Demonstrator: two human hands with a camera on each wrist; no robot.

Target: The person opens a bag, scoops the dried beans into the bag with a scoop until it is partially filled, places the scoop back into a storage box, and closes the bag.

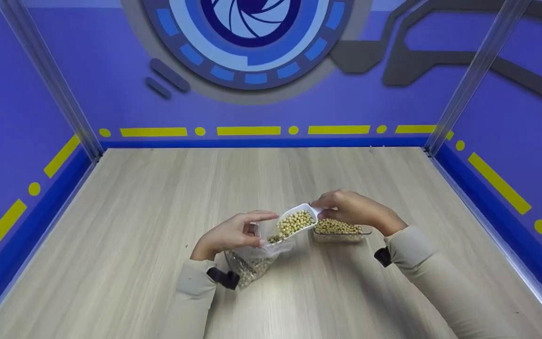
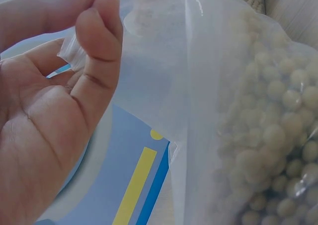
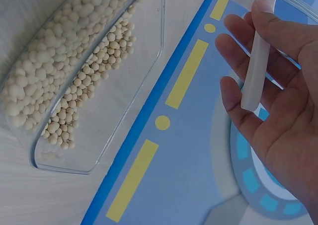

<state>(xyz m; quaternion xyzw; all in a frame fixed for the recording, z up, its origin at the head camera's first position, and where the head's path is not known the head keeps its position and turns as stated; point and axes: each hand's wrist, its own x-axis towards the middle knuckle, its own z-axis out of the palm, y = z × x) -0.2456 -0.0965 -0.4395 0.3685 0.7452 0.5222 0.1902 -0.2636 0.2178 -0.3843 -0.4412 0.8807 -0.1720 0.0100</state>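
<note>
My right hand (image 1: 353,209) grips the handle of a white scoop (image 3: 255,73), which is heaped with round, pale yellow beans (image 1: 295,222). The scoop's front edge is tilted down at the mouth of a clear plastic bag (image 2: 154,81). By its rim my left hand (image 1: 233,234) pinches the bag between thumb and fingers. Beans (image 2: 278,135) fill the lower part of the bag, which hangs slanted above the table. Below my right hand stands a clear rectangular container (image 3: 94,155) holding more of the same beans. In the head view, the right hand hides part of this container.
A light wood-grain table (image 1: 158,197) lies under everything. Blue printed walls (image 1: 252,113) with yellow dashes border its back and sides. Metal posts (image 1: 59,89) stand at the back corners. Black wrist straps (image 1: 224,278) sit over the beige sleeves.
</note>
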